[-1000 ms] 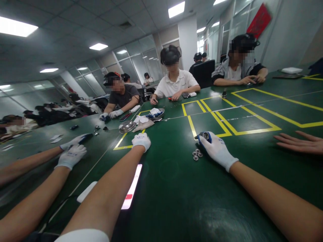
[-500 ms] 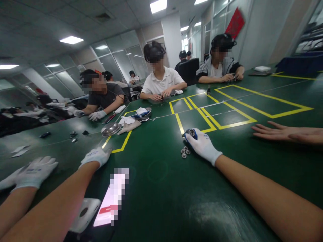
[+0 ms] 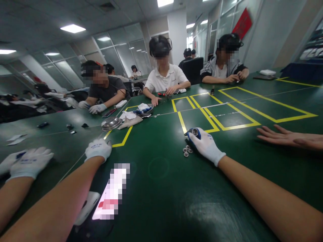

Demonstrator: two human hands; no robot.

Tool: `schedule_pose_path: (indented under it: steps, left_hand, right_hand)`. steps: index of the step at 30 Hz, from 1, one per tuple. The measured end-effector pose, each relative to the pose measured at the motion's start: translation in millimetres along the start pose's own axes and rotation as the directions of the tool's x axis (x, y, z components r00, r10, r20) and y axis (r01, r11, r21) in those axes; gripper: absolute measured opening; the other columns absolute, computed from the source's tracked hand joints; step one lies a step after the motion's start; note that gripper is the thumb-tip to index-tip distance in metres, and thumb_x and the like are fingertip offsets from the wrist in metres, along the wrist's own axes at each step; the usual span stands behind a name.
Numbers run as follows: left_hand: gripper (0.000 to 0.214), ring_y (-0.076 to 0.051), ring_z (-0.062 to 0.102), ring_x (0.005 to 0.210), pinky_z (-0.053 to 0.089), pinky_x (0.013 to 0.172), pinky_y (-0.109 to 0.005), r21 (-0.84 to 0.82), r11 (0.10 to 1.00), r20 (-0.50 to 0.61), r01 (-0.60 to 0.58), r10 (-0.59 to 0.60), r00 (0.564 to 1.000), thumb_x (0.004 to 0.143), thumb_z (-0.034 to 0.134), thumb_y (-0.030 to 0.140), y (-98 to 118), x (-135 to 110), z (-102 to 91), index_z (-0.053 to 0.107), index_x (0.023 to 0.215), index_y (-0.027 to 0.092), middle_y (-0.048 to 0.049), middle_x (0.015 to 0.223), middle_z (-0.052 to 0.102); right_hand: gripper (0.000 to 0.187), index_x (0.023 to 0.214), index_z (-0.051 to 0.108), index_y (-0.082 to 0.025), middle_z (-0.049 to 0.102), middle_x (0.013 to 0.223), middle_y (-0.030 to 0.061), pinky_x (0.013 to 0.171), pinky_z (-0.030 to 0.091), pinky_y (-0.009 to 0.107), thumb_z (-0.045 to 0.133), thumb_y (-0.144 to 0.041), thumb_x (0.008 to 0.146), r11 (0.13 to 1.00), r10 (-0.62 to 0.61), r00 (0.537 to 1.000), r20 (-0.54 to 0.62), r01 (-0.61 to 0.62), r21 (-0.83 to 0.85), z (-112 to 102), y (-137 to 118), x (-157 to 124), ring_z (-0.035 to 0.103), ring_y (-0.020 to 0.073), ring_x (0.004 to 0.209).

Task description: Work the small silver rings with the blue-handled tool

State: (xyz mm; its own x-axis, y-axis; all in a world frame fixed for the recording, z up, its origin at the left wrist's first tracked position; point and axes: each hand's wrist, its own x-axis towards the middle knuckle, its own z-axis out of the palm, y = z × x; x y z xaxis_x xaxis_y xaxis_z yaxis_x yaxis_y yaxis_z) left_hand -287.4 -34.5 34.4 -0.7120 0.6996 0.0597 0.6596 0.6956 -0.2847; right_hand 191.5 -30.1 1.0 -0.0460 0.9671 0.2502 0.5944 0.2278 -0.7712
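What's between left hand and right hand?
Head view: small metal discs beside the right hand; otherwise bare green table across to the left hand.

- A long green table is stretching across the room, yellow tape lines marking boxes on it
- Ceiling light panels are glowing overhead
- Glass partitions are lining the far side beside a white pillar
- A red banner is hanging high on the right

Bright ceiling panels overhead; table glares softly; edges warp, blurred.
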Motion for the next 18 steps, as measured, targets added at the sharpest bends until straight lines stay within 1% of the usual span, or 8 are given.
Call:
schedule_pose_path:
  steps: [2,4,6,8,11,13,16,18]
  left_hand:
    - [0.059,-0.032,0.060,0.122,0.051,0.092,-0.039,-0.001,0.998,0.020,-0.056,0.056,0.998,0.097,0.034,0.050,0.9,-2.6,-1.8,0.057,0.137,0.013,-0.0165,0.145,0.060]
    - [0.050,-0.031,0.062,0.120,0.051,0.090,-0.039,-0.002,0.996,0.074,-0.086,0.086,0.994,0.097,0.037,0.039,4.0,-3.8,-5.7,0.060,0.133,0.013,-0.0170,0.142,0.062]
    - [0.040,-0.031,0.062,0.118,0.052,0.089,-0.041,0.008,0.996,0.101,-0.090,0.089,0.991,0.093,0.044,0.028,12.4,-4.5,-9.9,0.065,0.125,0.014,-0.0155,0.138,0.066]
    - [0.032,-0.031,0.063,0.116,0.052,0.089,-0.044,0.016,0.996,0.115,-0.092,0.090,0.989,0.086,0.053,0.021,25.3,-5.9,-12.8,0.070,0.113,0.016,-0.0123,0.128,0.072]
    - [0.021,-0.030,0.064,0.111,0.052,0.090,-0.044,0.010,0.990,0.131,-0.138,0.136,0.982,0.078,0.062,0.017,46.1,-9.9,-14.7,0.073,0.096,0.016,-0.0097,0.111,0.077]
    - [0.015,-0.030,0.064,0.110,0.051,0.091,-0.045,0.006,0.986,0.134,-0.166,0.164,0.977,0.075,0.066,0.015,56.9,-13.3,-15.4,0.073,0.088,0.015,-0.0102,0.106,0.078]
    - [0.014,-0.031,0.064,0.111,0.052,0.090,-0.049,-0.012,0.983,0.119,-0.181,0.182,0.976,0.076,0.067,0.013,69.0,-19.5,-18.9,0.073,0.088,0.016,-0.0099,0.102,0.079]
    - [0.014,-0.031,0.065,0.109,0.053,0.087,-0.051,-0.083,0.982,0.073,-0.171,0.177,0.982,0.077,0.068,0.013,78.4,-25.6,-23.8,0.074,0.089,0.018,-0.0086,0.095,0.079]
  right_hand:
    - [0.031,0.102,0.067,-0.021,0.073,0.098,0.0085,0.084,0.046,0.032,0.054,-0.048,0.097,1.000,0.005,1.000,-0.004,-0.005,-0.015,1.0,0.0,0.0,0.067,0.0241,0.091]
    - [0.031,0.102,0.067,-0.021,0.073,0.096,0.0078,0.082,0.046,0.032,0.054,-0.048,0.096,0.999,0.009,1.000,-0.009,-0.009,-0.034,2.2,-0.8,0.0,0.067,0.0240,0.090]
    - [0.030,0.102,0.067,-0.021,0.072,0.096,0.0073,0.081,0.046,0.032,0.055,-0.048,0.096,0.999,0.014,1.000,-0.010,-0.014,-0.048,3.0,-2.0,0.1,0.067,0.0235,0.088]
    - [0.029,0.103,0.067,-0.021,0.072,0.097,0.0071,0.081,0.046,0.032,0.058,-0.047,0.094,0.999,0.015,1.000,0.000,-0.015,-0.051,3.2,-2.9,0.1,0.067,0.0231,0.088]
    - [0.028,0.106,0.068,-0.021,0.073,0.099,0.0069,0.081,0.046,0.032,0.062,-0.044,0.092,0.998,0.018,1.000,0.012,-0.018,-0.060,2.9,-2.5,0.3,0.067,0.0231,0.089]
    - [0.028,0.108,0.069,-0.021,0.073,0.100,0.0070,0.081,0.047,0.033,0.065,-0.042,0.090,0.998,0.006,1.000,0.011,-0.005,-0.067,3.1,-1.4,0.7,0.067,0.0233,0.090]
    - [0.028,0.110,0.069,-0.021,0.073,0.103,0.0073,0.084,0.047,0.033,0.067,-0.039,0.089,0.996,-0.030,1.000,0.006,0.031,-0.079,4.5,0.5,1.8,0.067,0.0240,0.094]
    - [0.028,0.110,0.069,-0.020,0.073,0.104,0.0079,0.085,0.048,0.034,0.066,-0.038,0.089,0.996,-0.037,0.999,0.002,0.037,-0.087,5.8,1.5,2.8,0.067,0.0251,0.096]
